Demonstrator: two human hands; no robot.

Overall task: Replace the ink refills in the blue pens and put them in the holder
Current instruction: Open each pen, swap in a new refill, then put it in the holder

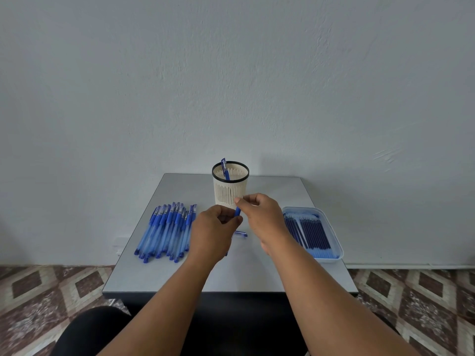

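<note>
Both hands met above the table (180, 191), left hand (212, 231) gripping a blue pen (237, 211) steady while right hand (259, 214) pinched its top, probably to work it apart, in front of the holder (230, 188).

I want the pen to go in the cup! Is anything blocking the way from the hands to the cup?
Nothing visible does. The holder stands just behind the pen held by both hands, its top open, with one pen leaning at its left side.
</note>
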